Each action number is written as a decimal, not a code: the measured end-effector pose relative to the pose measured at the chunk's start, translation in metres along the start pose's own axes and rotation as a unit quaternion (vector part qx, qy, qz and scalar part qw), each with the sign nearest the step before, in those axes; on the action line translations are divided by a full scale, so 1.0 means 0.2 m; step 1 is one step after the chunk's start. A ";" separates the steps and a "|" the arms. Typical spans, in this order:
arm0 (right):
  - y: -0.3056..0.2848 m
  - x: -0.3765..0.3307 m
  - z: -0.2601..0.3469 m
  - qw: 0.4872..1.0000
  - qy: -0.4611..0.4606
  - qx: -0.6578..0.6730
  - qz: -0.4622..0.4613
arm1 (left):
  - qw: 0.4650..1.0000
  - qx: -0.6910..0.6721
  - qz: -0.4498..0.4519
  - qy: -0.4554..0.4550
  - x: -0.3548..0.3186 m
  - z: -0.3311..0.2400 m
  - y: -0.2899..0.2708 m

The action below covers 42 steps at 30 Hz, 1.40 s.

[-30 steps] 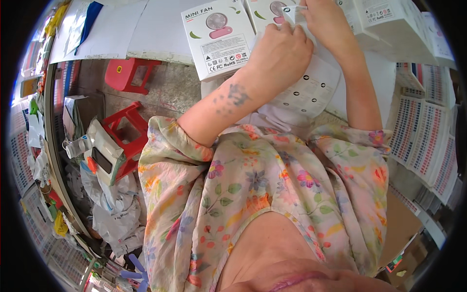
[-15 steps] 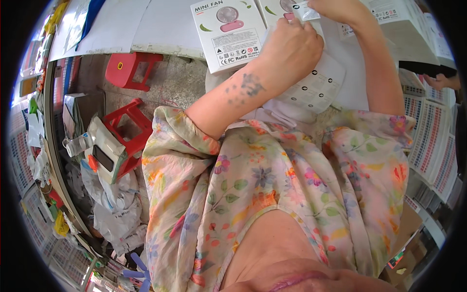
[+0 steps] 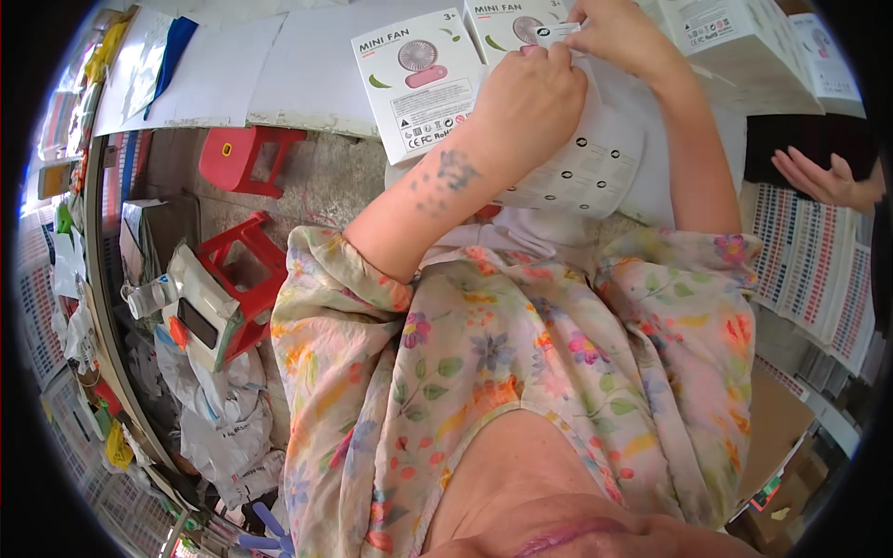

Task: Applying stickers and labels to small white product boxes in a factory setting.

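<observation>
White carton [image 3: 414, 84] on the desk [image 3: 307, 79], left of the working area; second carton [image 3: 493, 14] beside it, partly blocked by the hands. Further boxes [image 3: 744, 56] at right. Grey floor [image 3: 316, 181] at left with two red stools [image 3: 228, 160] (one bears a dark phone [image 3: 197, 323]) and white plastic bags [image 3: 219, 437]. Co-worker's hand [image 3: 828, 179], far right. Print: cartons show a pink fan, green leaves, black lettering; label sheet [image 3: 595, 177], small black ovals. Left hand [image 3: 535, 102]: grip curled over label sheet. Right hand [image 3: 619, 37]: grip narrow, pinching small label [image 3: 556, 33] over second carton.
</observation>
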State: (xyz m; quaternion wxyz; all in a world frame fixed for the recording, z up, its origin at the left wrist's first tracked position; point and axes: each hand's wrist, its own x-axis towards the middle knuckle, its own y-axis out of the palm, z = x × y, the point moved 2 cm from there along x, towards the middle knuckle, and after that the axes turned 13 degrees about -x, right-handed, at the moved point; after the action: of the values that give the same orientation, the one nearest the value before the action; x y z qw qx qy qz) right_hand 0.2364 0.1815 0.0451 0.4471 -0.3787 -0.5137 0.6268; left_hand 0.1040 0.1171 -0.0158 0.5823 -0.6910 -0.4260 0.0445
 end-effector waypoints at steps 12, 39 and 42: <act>0.01 -0.04 -0.01 0.990 0.028 -0.088 -0.108 | 0.998 0.032 0.048 0.026 0.01 -0.01 -0.02; 0.24 0.05 0.15 0.922 -0.071 0.381 -0.016 | 0.997 -0.045 -0.004 -0.060 -0.42 -0.15 -0.32; 0.27 0.06 0.20 0.930 -0.084 0.357 0.013 | 0.996 -0.038 -0.015 -0.077 -0.46 -0.10 -0.30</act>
State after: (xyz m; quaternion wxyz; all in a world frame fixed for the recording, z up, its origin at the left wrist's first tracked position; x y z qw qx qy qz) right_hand 0.1858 0.1761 -0.0009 0.5002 -0.1468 -0.2865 0.8039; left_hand 0.0259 0.0410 0.0007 0.5218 -0.7006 -0.4814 0.0724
